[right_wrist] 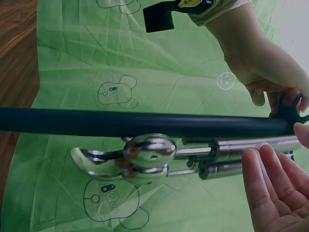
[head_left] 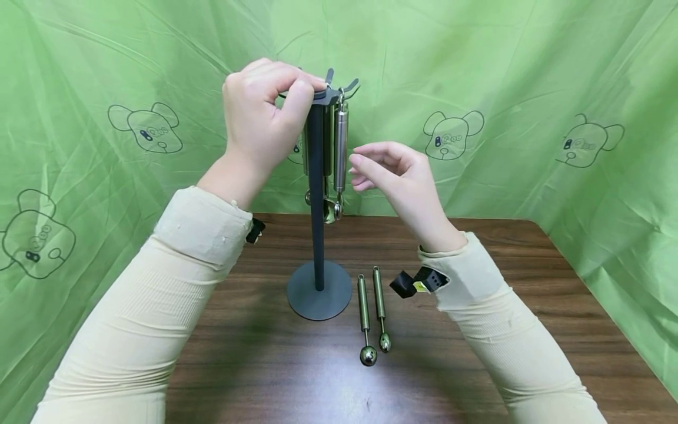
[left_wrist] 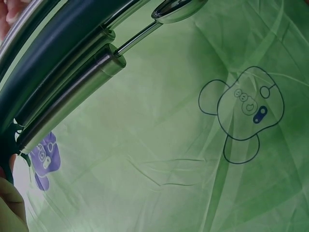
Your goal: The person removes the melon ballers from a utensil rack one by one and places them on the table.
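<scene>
A dark grey utensil stand (head_left: 318,235) with a round base and a ring of hooks rises from the table. My left hand (head_left: 265,106) grips its top, thumb and fingers around the hook ring. From the hooks hang several metal melon ballers (head_left: 341,150) with thick steel handles, their scoop heads (right_wrist: 150,151) pointing down. Just right of the nearest handle is my right hand (head_left: 405,176), fingers extended and loosely bent, holding nothing. In the right wrist view its fingers (right_wrist: 270,179) overlap the handles. Some hanging pieces are partly hidden behind the pole.
Two more melon ballers, one nearer (head_left: 364,303) and one beside it (head_left: 379,294), lie on the wooden table (head_left: 254,365) right of the base. Green cloth (head_left: 386,59) printed with bear faces surrounds the table at the back and sides.
</scene>
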### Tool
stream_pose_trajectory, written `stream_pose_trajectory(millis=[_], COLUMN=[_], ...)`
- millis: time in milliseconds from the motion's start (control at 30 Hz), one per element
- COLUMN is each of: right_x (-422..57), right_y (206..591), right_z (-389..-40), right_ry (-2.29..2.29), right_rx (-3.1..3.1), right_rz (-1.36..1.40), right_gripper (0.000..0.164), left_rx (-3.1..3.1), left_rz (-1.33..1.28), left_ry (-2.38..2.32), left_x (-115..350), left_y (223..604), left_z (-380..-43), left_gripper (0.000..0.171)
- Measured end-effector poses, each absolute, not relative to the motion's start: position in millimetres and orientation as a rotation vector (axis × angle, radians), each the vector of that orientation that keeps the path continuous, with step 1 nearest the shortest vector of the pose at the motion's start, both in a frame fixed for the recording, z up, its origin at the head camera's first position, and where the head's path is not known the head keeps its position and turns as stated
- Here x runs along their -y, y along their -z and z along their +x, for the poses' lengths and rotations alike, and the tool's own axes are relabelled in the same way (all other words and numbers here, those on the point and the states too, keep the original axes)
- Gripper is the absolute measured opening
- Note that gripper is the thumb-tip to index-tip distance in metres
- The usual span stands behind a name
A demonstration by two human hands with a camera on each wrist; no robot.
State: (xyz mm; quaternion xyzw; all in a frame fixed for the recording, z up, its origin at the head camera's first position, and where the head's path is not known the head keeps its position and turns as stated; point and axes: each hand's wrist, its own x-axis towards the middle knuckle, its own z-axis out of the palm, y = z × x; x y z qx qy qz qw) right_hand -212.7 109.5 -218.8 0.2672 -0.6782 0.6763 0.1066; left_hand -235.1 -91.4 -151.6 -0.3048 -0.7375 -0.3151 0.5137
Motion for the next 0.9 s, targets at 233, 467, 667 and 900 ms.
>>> stream_pose_trajectory(millis=[233,467,667,900], right_x=[-100,-95,-94,-91], right_y=[209,202,202,205], right_z=[-213,-214,-216,-221], right_ry=[-2.013,-1.959,-1.934,-1.91], right_rx=[1.977,2.012,2.022,2.109], right_rz=[0.82,0.773,0.738,0.698], right_gripper=[0.02,0.019,0.018,0.022], left_rx=[1.779,1.788,1.794,1.802], left_rz=[-0.729,-0.731,-0.725,-0.719], left_ry=[0.753,0.752,0.738,0.718], left_x=[91,90,90,91], left_y=[152,152,151,152], left_z=[-236,-237,-237,-236], left_gripper=[0.038,0.038,0.037,0.038])
